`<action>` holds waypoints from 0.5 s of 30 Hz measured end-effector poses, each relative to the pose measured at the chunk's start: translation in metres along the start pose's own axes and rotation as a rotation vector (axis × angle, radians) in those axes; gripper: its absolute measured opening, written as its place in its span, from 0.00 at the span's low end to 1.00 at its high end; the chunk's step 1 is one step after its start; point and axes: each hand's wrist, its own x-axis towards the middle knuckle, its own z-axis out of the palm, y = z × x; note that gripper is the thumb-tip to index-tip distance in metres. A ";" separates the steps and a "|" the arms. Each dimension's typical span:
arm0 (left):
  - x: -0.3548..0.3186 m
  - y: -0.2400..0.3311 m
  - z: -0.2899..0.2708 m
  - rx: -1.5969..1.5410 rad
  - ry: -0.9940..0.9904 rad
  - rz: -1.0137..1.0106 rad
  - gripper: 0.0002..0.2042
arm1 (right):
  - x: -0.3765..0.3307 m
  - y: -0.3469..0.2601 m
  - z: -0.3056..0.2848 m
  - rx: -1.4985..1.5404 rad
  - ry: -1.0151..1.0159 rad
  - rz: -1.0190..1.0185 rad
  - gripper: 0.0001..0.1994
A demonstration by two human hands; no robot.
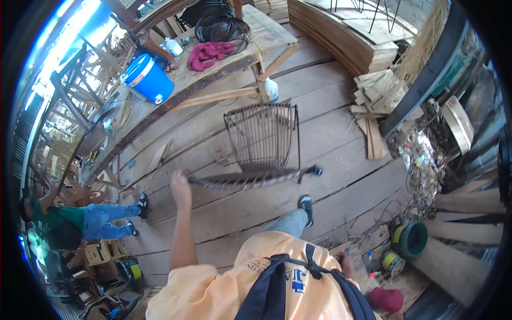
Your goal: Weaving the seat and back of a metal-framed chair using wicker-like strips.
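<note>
A dark chair frame (261, 137) stands on the plank floor ahead of me, with thin rods running along its upright part. Its near edge (250, 180) is a dark, woven-looking band smeared by motion. My left hand (181, 186) reaches forward beside the left end of that band. Blur hides its fingers, and I cannot tell whether it touches the chair. My right hand (348, 265) hangs low at my right side, mostly behind my shirt. Its fingers do not show clearly.
A workbench (213, 80) at the far left carries a blue water jug (148, 78), a maroon cloth (209, 55) and coiled dark strands (221, 29). Stacked boards (341, 40) lie far right. A person (80, 221) stands left. Scraps and a green bucket (409, 239) are at right.
</note>
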 end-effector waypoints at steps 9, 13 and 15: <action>-0.013 -0.002 0.002 0.185 0.251 -0.206 0.18 | -0.008 -0.180 0.074 -0.563 -0.055 -0.039 0.14; -0.048 0.005 0.017 -0.222 0.374 -0.586 0.34 | 0.007 -0.258 -0.157 -0.782 -0.118 -0.060 0.14; -0.067 0.070 0.035 -0.695 0.604 -1.037 0.34 | 0.025 -0.297 -0.163 -0.842 -0.140 -0.089 0.14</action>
